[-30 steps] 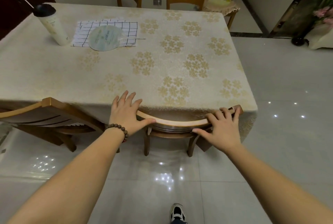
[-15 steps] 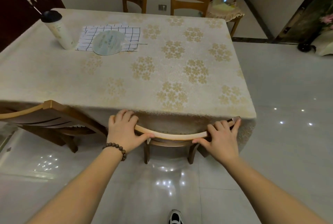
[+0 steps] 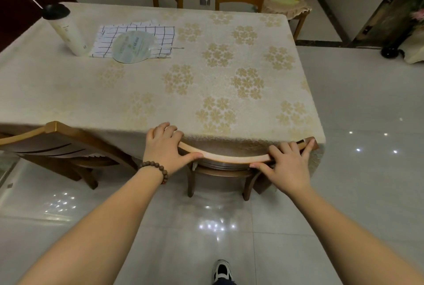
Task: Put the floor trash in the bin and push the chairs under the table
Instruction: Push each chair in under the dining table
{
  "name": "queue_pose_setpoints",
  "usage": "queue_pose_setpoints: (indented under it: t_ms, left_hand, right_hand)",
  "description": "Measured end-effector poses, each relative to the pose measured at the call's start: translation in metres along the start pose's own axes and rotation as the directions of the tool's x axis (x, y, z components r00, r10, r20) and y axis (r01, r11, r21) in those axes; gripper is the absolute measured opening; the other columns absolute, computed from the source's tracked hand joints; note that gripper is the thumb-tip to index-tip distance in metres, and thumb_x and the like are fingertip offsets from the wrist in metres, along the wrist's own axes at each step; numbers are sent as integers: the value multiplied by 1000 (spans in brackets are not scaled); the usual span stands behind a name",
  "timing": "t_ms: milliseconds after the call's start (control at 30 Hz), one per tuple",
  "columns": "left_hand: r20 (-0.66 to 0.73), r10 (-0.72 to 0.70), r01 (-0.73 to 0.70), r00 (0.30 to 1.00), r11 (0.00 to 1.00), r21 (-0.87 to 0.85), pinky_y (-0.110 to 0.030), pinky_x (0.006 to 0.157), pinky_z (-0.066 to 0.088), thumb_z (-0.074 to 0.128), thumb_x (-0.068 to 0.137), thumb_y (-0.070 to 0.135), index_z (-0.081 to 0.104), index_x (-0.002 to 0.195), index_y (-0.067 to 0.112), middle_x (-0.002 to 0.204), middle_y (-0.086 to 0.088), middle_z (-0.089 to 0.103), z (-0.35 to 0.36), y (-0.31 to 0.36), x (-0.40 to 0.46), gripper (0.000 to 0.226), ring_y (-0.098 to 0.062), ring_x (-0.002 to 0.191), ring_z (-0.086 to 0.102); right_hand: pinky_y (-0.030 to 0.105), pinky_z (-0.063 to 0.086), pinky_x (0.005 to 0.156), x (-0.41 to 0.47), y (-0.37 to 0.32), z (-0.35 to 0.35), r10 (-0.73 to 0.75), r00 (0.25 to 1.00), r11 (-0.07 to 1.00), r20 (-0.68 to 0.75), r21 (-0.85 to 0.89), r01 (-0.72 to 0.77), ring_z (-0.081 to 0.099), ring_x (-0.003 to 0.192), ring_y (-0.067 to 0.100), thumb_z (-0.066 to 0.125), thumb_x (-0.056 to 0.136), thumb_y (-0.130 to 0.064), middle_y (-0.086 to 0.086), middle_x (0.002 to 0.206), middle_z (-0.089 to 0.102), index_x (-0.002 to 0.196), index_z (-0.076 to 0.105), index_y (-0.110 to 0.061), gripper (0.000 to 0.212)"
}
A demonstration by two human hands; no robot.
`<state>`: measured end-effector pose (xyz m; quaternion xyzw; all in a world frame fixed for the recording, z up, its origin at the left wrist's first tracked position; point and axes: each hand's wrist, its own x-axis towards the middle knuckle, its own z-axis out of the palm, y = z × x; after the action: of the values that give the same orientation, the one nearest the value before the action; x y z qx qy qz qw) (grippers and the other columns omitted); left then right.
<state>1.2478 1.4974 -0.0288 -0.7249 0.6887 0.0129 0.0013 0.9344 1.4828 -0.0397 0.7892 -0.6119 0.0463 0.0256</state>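
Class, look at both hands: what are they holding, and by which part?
Both hold one chair, by its curved top rail: the left hand at the rail's left end, the right hand near its right end.

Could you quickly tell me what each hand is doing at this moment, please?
Left hand: closed, gripping the top rail of the chair at its left end.
Right hand: closed, gripping the same rail at its right end.

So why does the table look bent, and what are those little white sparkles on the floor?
Head view: the wide-angle lens bows straight lines, so the table edge curves. The sparkles are ceiling lights mirrored in the glossy floor tiles. Focus is sharp on the left hand and right hand gripping the chair back; the far corners are dim.
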Motion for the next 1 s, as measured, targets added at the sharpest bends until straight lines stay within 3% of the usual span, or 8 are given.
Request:
queue_pose_setpoints:
  t_ms: [67,200,533,633,700,833,1000]
  left_hand:
    - [-22,9,-9,1000,1000,12,-42,99,28,15,61,94,62,103,24,115,3,58,-2,2,-6,95,-22,119,41]
    - [-64,26,-26,998,1000,5,-42,92,31,21,59,96,59,87,23,96,2,58,5,-2,-30,87,-24,102,47]
    - [-76,-71,68,995,997,-43,-43,90,29,22,58,96,51,81,24,91,4,49,10,-32,-48,81,-24,99,45]
    - [-36,-34,34,999,999,-13,-45,91,29,16,57,98,59,89,20,105,-3,56,5,-54,-35,95,-28,109,44]
    - [13,-24,25,1000,1000,-12,-46,99,26,13,53,99,61,109,20,126,-6,53,0,-66,-23,108,-29,126,36]
    - [114,-6,6,993,1000,-2,-51,114,9,14,54,95,37,143,28,156,0,24,-10,-62,-3,114,-25,146,3]
    - [83,19,-19,996,1000,5,-51,117,2,12,55,96,22,150,30,161,2,7,-2,-52,4,116,-25,147,-9]
  right_hand:
    - [67,-5,107,-3,1,-2,8,1000,1000,-14,28,-8,50,100,27,35,73,-79,1,89,56,83,61,-19,66]
    - [69,2,108,-22,-2,-3,-19,999,999,-40,31,20,52,91,25,37,73,-78,-2,81,53,79,61,-20,63]
    - [68,1,108,0,-28,-4,-115,993,993,-4,38,115,54,95,26,39,73,-75,-1,85,57,81,63,-21,60]
    - [67,0,108,3,-49,0,-95,995,994,-25,46,96,54,95,25,36,74,-75,-1,86,58,84,63,-21,62]
    - [66,-2,107,7,-60,3,-75,996,995,-58,67,79,54,95,26,34,74,-77,0,85,59,82,64,-19,65]
    - [68,1,107,9,-59,5,-6,996,996,-89,84,14,54,95,26,42,69,-77,1,83,59,77,63,-17,64]
    - [69,-1,107,12,-47,2,4,998,998,-55,56,0,53,96,26,40,69,-77,1,87,59,79,63,-18,65]
